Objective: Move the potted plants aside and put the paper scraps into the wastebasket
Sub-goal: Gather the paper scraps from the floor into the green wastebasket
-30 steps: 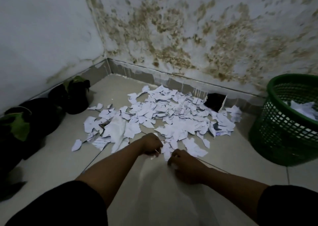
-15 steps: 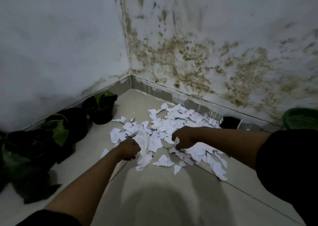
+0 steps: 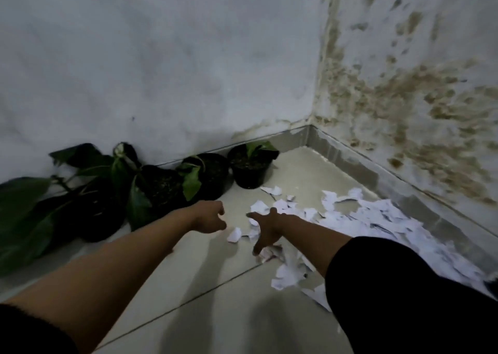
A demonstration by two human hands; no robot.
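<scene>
Head view: potted plants (image 3: pixel 248 169) hold soil; right hand (image 3: pixel 265 228) spread on paper scraps (image 3: pixel 377 219).

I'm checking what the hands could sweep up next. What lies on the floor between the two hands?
In the head view, bare tile and one small paper scrap lie between the left hand and right hand.

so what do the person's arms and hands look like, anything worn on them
Both forearms are bare, with black sleeves that end near the elbows. The left hand and the right hand wear no gloves; no rings, watch or bracelets show, though the picture is dim and somewhat blurred.
</scene>
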